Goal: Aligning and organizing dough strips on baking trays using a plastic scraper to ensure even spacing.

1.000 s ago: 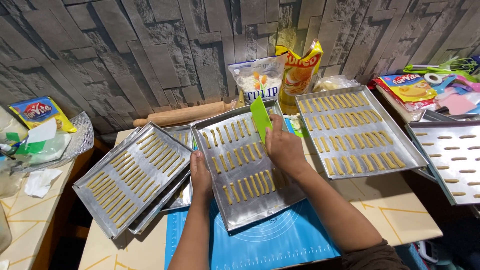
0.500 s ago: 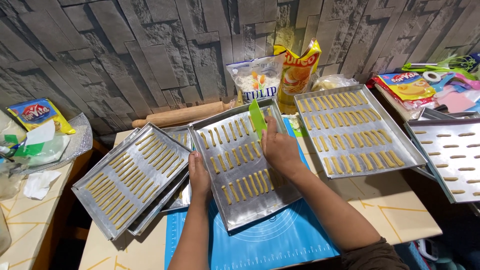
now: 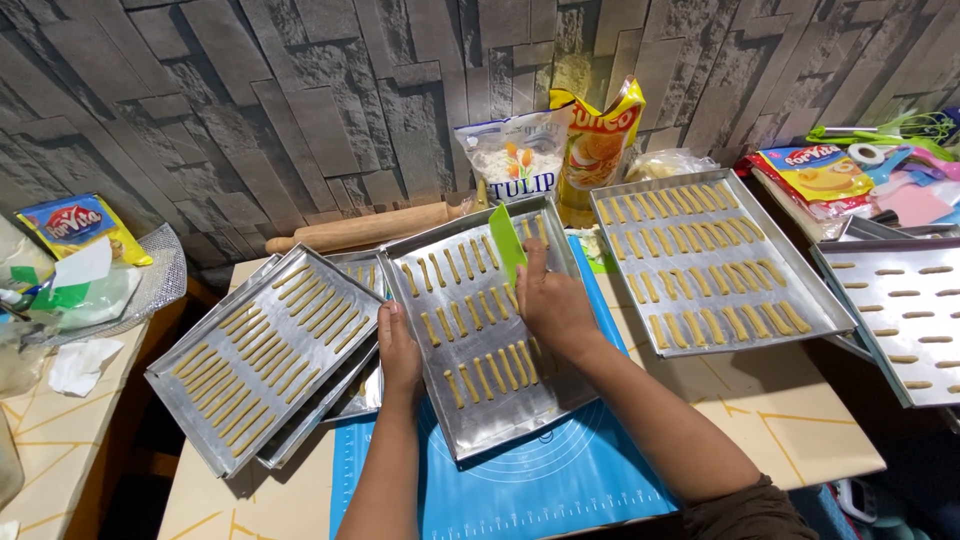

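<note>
A: What is lying toward the left edge of the counter (image 3: 800, 420)?

B: A stack of metal trays (image 3: 265, 355) is sitting there, the top one carrying rows of thin dough sticks and tilting out over the edge. A wooden rolling pin (image 3: 365, 228) is lying behind it along the back edge.

A: And the left hand?

B: The left hand (image 3: 398, 350) is resting on the left rim of the middle tray (image 3: 490, 320), fingers curling over the edge and gripping it. That tray is sitting on a blue mat (image 3: 520, 480) at the front middle of the counter.

A: What is the right hand doing?

B: The right hand (image 3: 550, 300) is hovering over the middle tray's dough sticks (image 3: 480, 375), its grip closing on a green scraper (image 3: 506, 245) that is standing upright near the tray's far end.

A: Anything further right?

B: A flour bag (image 3: 510, 160) and a yellow pouch (image 3: 597, 140) are standing against the wall. Another filled tray (image 3: 705, 262) is lying toward the right edge, with one more tray (image 3: 900, 315) just beyond it.
</note>
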